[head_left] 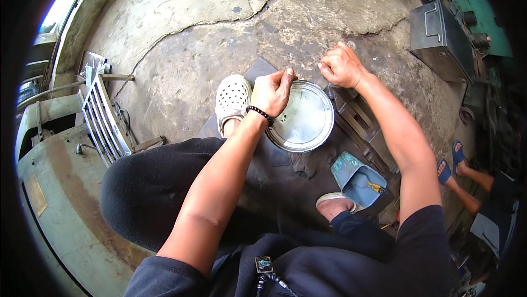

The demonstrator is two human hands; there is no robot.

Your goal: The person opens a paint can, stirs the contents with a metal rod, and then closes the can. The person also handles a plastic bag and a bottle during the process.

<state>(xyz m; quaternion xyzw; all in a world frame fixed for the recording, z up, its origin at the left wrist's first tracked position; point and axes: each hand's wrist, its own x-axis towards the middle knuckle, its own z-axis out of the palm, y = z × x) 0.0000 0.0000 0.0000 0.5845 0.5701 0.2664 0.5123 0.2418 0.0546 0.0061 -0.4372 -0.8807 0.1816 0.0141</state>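
Note:
A round metal tin with a raised rim and a pale, smudged top sits in front of me between my feet. My left hand is closed at the tin's left rim, thumb up, and a dark bead bracelet circles the wrist. Past the tin's upper right side, my right hand is raised in a fist, apart from the tin. Whatever it grips, if anything, is mostly hidden by the fingers. Just right of the tin and below that fist is a dark slotted metal piece.
A blue plastic container holding a yellow item stands by my right foot. A white slatted frame leans at left beside a green metal housing. A grey metal box stands far right. Another person's sandalled feet are at right.

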